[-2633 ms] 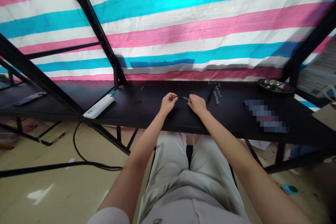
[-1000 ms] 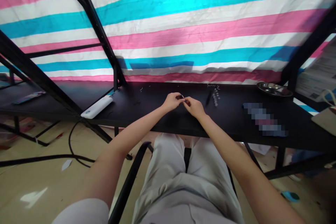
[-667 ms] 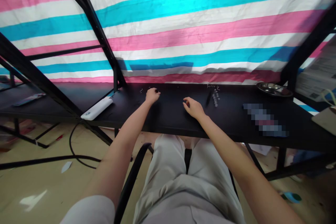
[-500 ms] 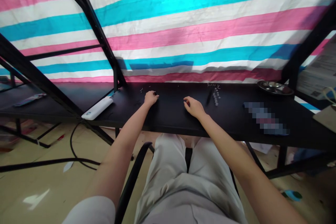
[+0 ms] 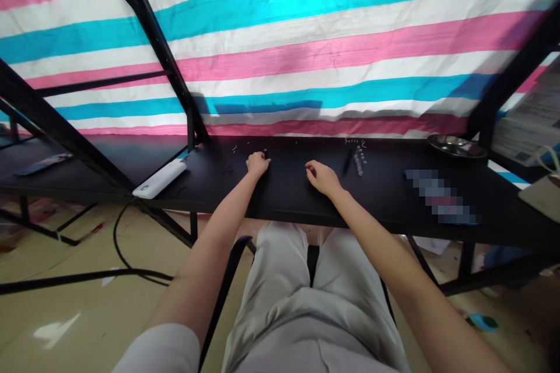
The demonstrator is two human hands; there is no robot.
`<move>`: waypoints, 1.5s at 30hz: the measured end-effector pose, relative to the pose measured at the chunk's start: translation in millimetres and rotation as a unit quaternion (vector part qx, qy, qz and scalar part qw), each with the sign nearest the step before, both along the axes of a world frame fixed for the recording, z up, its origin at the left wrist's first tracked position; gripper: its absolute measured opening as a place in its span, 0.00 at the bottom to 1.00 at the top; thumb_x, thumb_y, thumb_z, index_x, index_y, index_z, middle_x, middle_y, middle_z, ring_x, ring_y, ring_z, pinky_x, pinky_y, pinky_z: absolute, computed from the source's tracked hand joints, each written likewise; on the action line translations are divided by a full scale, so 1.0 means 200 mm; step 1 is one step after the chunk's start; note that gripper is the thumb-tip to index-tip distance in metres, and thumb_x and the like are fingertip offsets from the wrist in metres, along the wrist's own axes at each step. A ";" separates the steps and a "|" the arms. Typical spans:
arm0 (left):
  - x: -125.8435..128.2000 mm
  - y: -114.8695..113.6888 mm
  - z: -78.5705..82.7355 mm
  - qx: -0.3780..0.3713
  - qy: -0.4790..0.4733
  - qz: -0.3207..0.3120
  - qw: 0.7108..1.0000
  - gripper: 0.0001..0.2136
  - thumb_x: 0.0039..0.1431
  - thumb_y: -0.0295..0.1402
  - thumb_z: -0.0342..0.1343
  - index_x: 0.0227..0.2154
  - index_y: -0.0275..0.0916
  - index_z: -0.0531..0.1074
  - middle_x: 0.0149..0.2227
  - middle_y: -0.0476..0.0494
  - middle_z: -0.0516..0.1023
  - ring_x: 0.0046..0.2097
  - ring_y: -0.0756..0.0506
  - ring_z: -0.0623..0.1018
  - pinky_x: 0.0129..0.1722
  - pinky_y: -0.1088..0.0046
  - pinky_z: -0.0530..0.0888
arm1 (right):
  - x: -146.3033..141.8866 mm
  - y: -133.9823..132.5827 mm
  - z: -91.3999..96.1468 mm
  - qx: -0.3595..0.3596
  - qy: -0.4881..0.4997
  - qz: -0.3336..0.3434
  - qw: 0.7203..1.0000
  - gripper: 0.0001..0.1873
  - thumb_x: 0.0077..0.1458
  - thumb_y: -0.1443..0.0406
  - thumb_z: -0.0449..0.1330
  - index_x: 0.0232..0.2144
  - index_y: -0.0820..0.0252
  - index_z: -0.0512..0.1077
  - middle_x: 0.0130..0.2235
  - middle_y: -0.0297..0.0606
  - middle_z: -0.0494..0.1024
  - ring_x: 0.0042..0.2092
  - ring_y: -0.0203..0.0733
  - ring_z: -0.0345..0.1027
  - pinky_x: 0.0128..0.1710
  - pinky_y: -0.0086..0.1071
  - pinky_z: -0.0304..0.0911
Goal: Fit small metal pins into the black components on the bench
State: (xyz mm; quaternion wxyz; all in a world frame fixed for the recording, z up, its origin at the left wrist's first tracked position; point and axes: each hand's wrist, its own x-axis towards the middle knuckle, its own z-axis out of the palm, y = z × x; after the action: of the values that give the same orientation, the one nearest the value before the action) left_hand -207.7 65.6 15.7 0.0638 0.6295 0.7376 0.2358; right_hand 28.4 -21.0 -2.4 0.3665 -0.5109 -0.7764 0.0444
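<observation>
Both your hands rest apart on the black table (image 5: 394, 198).
Your left hand (image 5: 257, 163) curls at a small dark piece (image 5: 265, 152), can't tell if gripped; your right hand (image 5: 322, 178) curls narrow, contents unclear, near the small pale parts (image 5: 360, 160).

bare forearms, short white sleeve (image 5: 160, 349), pale grey trousers (image 5: 301, 297)

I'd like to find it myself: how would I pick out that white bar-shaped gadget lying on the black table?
Start at the black table below the striped tarp. Go left from the person's left hand to the slanting black frame bar; the white gadget lies beside it, near the front edge. Unlike the dark bar and tabletop, it is pale, rounded, oblong.
</observation>
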 end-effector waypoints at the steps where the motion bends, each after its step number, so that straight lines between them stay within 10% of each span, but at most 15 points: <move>1: 0.01 0.00 0.00 0.000 0.002 0.003 1.000 0.07 0.50 0.37 0.58 0.28 0.39 0.72 0.36 0.42 0.77 0.43 0.41 0.75 0.43 0.66 0.68 | 0.00 0.00 0.00 0.001 0.001 0.002 1.000 0.12 0.55 0.65 0.50 0.40 0.57 0.69 0.34 0.36 0.75 0.33 0.38 0.67 0.35 0.31 0.59; 9: 0.04 -0.03 0.02 -0.013 0.000 0.020 1.000 0.07 0.50 0.37 0.58 0.31 0.40 0.71 0.39 0.42 0.76 0.48 0.39 0.72 0.47 0.61 0.65 | 0.01 -0.01 0.00 0.022 0.028 0.000 0.999 0.10 0.54 0.64 0.51 0.38 0.57 0.70 0.31 0.35 0.74 0.30 0.38 0.66 0.32 0.30 0.60; 16: 0.10 -0.17 0.09 0.124 0.021 0.011 0.992 0.32 0.46 0.41 0.60 0.54 0.41 0.58 0.57 0.37 0.63 0.56 0.37 0.62 0.51 0.59 0.61 | 0.06 -0.06 0.08 0.165 0.155 -0.018 0.974 0.10 0.56 0.60 0.50 0.33 0.58 0.68 0.28 0.36 0.70 0.28 0.35 0.62 0.31 0.31 0.61; 28: 0.47 -0.49 0.15 0.274 0.203 -0.398 0.852 0.25 0.62 0.33 0.39 0.62 0.42 0.50 0.61 0.38 0.59 0.59 0.40 0.59 0.54 0.62 0.50 | 0.48 -0.12 0.11 0.168 0.185 -0.278 0.927 0.19 0.60 0.61 0.35 0.43 0.62 0.61 0.37 0.43 0.67 0.39 0.42 0.65 0.41 0.37 0.60; 39: 0.85 -0.42 -0.01 0.235 0.179 -0.381 0.876 0.24 0.63 0.35 0.39 0.62 0.45 0.48 0.62 0.40 0.55 0.58 0.40 0.58 0.53 0.55 0.56 | 0.54 -0.09 0.07 0.012 0.156 -0.352 0.923 0.18 0.51 0.67 0.39 0.38 0.61 0.66 0.42 0.46 0.72 0.46 0.46 0.63 0.47 0.38 0.55; 45: 0.94 -0.38 -0.05 0.188 0.162 -0.387 0.888 0.23 0.62 0.35 0.42 0.61 0.46 0.52 0.62 0.40 0.55 0.58 0.37 0.58 0.52 0.48 0.59 | 0.54 -0.10 0.07 0.045 0.154 -0.366 0.917 0.18 0.51 0.67 0.40 0.40 0.62 0.64 0.44 0.46 0.72 0.47 0.46 0.63 0.48 0.37 0.54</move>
State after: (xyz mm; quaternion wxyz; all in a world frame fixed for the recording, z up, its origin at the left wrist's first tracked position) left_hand -19.9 -9.5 6.0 -0.0903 0.8946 0.3774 0.2217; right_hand 137.0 -40.6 11.4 0.4952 -0.7289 -0.4702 -0.0498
